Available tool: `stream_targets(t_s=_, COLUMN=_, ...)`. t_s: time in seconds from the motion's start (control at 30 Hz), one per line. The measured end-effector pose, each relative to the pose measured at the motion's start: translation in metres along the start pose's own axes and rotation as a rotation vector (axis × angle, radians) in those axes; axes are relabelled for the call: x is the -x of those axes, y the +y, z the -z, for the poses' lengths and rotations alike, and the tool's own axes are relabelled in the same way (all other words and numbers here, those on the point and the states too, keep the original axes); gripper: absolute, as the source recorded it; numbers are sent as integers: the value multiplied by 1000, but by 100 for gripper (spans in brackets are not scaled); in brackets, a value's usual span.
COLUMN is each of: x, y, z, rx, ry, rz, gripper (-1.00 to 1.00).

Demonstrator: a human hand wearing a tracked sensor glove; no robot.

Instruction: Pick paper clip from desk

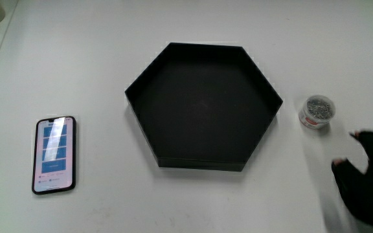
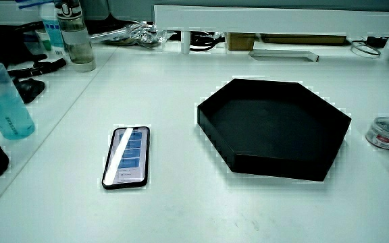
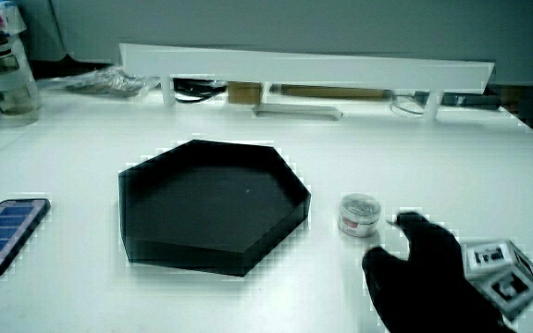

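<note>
A small round clear tub of paper clips (image 1: 317,111) stands on the white table beside the black hexagonal tray (image 1: 173,58); it shows in both side views (image 2: 386,131) (image 3: 359,214). The gloved hand (image 1: 366,178) is over the table, nearer to the person than the tub and a short way from it. Its fingers are spread and hold nothing (image 3: 433,264). The patterned cube (image 3: 502,269) sits on the back of the hand. No loose paper clip is visible on the table.
A phone (image 1: 54,154) with a lit screen lies on the table beside the tray. Bottles (image 2: 73,34) (image 2: 4,101) stand near the table's edge. A low white partition (image 3: 303,69) runs along the table, with cables and small items under it.
</note>
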Motion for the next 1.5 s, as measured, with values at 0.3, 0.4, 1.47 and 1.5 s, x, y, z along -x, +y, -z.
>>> stream_targets(t_s=0.3, x=-1, y=6, z=4, rx=-184, ry=1, rz=6, gripper=40)
stream_targets(t_s=0.4, x=5, y=12, z=1, rx=-151, ry=-21, rz=25, gripper=52)
stream_targets(t_s=1.47, x=10, y=23, z=-3, rx=-202, ry=-135, rz=-63, gripper=100)
stream_targets(t_s=1.5, x=14, y=18, z=-7, rx=-150, ry=-102, rz=-88, gripper=100)
